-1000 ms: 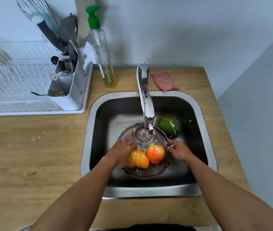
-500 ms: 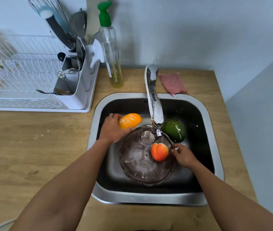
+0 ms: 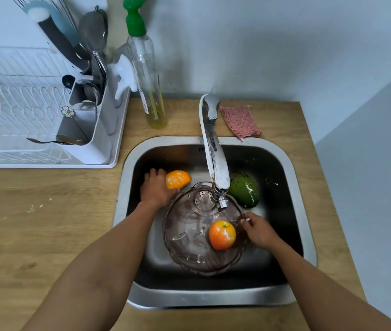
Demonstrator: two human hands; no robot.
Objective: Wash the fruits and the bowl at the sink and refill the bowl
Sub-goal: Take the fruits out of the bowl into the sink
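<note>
The task stands at an early-to-middle stage, in my judgement. The bowl (image 3: pixel 197 244) sits in the sink (image 3: pixel 306 211), partly under the tap (image 3: pixel 213 158); whether water is running I cannot tell, though the bowl's inner surface shows wet streaks and droplets. One fruit has been taken out of it, one remains inside, and nothing is rinsed and set aside on the counter (image 3: pixel 34 223). Washing of the bowl itself and the refill both appear outstanding.

The left hand (image 3: pixel 156 189) is at the back left of the basin, fingers curled around an orange fruit (image 3: pixel 177 179), holding it just beyond the bowl's rim. The right hand (image 3: pixel 259 230) is at the bowl's right edge, fingertips pinching or steadying the rim; the grip is partly hidden by the fruit beside it.

A second, rounder orange fruit (image 3: pixel 222 234) lies inside the bowl on its right side, with white specks or glare on its skin. A green fruit (image 3: pixel 244 192) rests on the sink floor behind and right of the bowl, close to the rim but apparently not in it, also flecked with white.

The bowl is a translucent smoky-brown dish with a scalloped edge and moulded pattern, lying upright. It looks light and slippery when wet.

A pink scouring cloth (image 3: pixel 240 121) and a soap bottle (image 3: pixel 146 75) stand unused behind the sink.
</note>
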